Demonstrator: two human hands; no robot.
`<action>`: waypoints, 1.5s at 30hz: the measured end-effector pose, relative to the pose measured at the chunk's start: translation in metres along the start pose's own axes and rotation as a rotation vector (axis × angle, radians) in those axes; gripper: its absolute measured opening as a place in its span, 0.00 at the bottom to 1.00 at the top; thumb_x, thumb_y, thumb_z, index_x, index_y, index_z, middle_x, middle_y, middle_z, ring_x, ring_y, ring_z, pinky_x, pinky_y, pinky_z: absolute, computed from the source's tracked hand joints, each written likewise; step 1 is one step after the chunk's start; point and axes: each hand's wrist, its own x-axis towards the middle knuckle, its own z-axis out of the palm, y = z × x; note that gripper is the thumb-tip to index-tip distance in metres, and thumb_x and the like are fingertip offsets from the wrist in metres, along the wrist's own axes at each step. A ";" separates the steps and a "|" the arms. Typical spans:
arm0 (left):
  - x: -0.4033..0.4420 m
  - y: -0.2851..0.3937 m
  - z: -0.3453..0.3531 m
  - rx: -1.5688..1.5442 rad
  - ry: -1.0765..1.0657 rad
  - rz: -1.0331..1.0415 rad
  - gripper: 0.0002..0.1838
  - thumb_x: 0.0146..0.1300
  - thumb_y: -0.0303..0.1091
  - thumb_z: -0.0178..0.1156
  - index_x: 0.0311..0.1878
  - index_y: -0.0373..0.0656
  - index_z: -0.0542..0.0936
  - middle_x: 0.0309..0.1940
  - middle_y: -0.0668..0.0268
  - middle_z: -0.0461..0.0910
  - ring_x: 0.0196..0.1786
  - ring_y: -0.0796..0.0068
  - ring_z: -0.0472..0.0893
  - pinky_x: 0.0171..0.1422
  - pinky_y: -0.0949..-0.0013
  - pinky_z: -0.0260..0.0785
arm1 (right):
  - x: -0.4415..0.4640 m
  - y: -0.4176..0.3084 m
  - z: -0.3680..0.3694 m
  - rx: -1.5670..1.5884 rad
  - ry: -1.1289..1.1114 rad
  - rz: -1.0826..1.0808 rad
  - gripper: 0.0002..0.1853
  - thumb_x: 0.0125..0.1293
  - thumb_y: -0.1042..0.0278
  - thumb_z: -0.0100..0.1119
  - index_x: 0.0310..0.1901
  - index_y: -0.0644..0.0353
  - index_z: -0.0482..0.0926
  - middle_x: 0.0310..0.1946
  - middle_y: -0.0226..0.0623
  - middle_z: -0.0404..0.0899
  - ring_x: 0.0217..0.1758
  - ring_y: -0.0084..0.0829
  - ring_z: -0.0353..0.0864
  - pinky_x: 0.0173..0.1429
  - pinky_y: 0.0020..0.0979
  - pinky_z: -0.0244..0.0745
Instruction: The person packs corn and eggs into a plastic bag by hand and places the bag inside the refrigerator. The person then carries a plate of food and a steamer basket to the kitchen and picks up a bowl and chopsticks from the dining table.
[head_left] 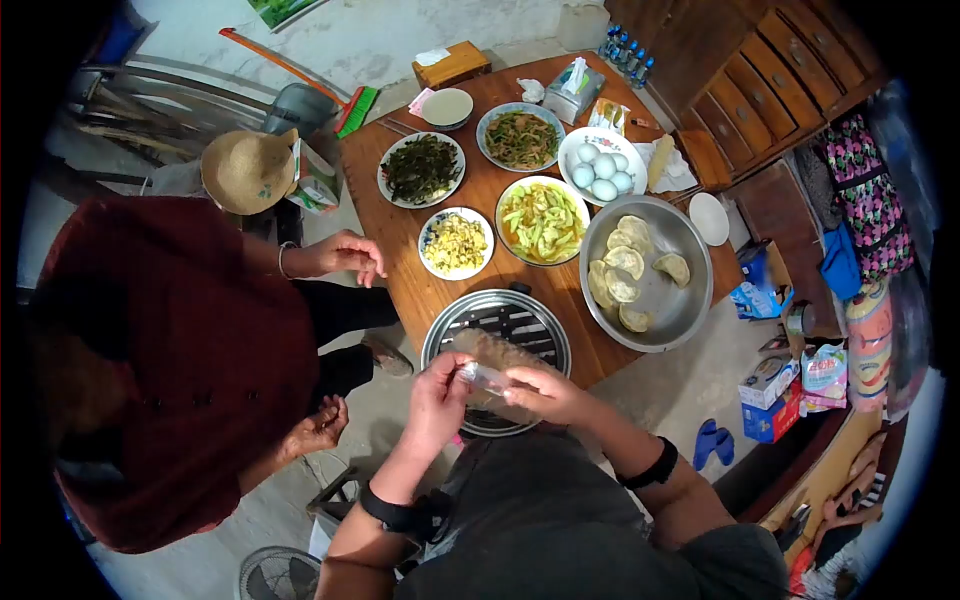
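Over the near edge of the round steamer pan (561, 345), both of my hands are closed on a small clear plastic bag (484, 378). My left hand (437, 398) pinches its left end, and my right hand (545, 393) grips the right end. Just beyond them, a long brownish piece (500, 352) lies across the dark slatted rack; what it is I cannot make out. To the right stands a large metal basin (690, 300) with several dumplings (625, 262) inside.
Dishes of food, including greens (421, 168), yellow pieces (455, 244) and sliced vegetables (542, 221), stand on the wooden table (400, 262). A bowl of bluish eggs (604, 170) is behind the basin. Another person in dark red (170, 360) is at the left, hands near the table.
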 end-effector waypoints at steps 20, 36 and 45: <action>0.040 -0.042 0.026 -0.364 -0.429 0.001 0.19 0.61 0.19 0.50 0.56 0.42 0.70 0.42 0.69 0.76 0.45 0.76 0.75 0.54 0.71 0.67 | 0.000 0.008 -0.026 0.133 -0.237 0.349 0.14 0.69 0.63 0.47 0.41 0.66 0.77 0.36 0.34 0.79 0.43 0.24 0.77 0.49 0.28 0.70; 0.033 -0.041 0.010 0.401 -0.390 0.261 0.12 0.55 0.20 0.53 0.43 0.40 0.78 0.37 0.57 0.77 0.41 0.60 0.76 0.46 0.66 0.68 | 0.022 0.017 -0.023 -0.743 0.242 -0.506 0.08 0.50 0.77 0.61 0.34 0.63 0.80 0.32 0.38 0.78 0.32 0.37 0.76 0.38 0.34 0.71; 0.000 -0.104 -0.013 0.793 -0.133 0.335 0.09 0.48 0.25 0.57 0.35 0.40 0.79 0.36 0.57 0.77 0.45 0.56 0.74 0.50 0.58 0.66 | -0.058 0.087 -0.027 -0.446 0.627 0.188 0.04 0.57 0.74 0.56 0.30 0.64 0.78 0.27 0.40 0.78 0.31 0.31 0.78 0.36 0.32 0.72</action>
